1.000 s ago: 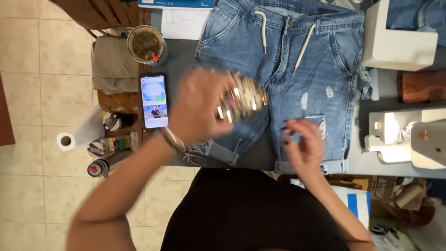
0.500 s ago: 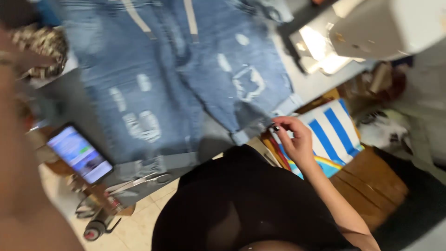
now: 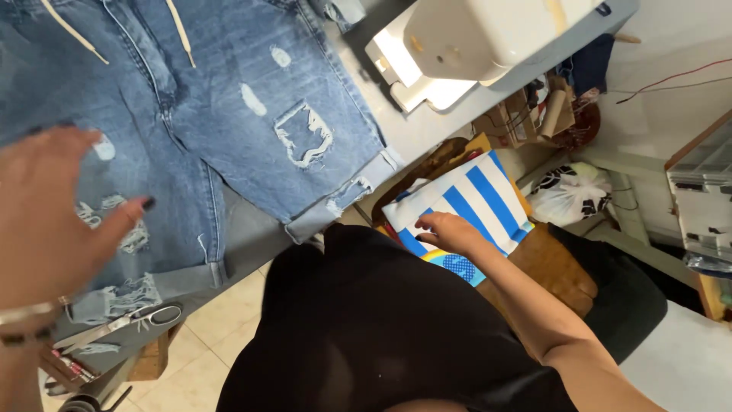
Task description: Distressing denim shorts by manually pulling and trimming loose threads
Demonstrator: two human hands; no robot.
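My left hand (image 3: 46,221) hovers spread wide over the soft, heavy denim shorts (image 3: 229,130) lying flat on the counter (image 3: 252,236), while my right hand (image 3: 450,233) rests, grip loose and empty, on the limp blue-and-white striped cloth (image 3: 473,202), best pinched at its edge

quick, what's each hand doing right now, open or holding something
Left hand: open, fingers spread, over the denim shorts, holding nothing.
Right hand: open, resting on the blue and white striped fabric, not gripping it.

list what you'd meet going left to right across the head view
left hand → scissors → ripped denim shorts → right hand on the blue and white striped cloth → black and white bag
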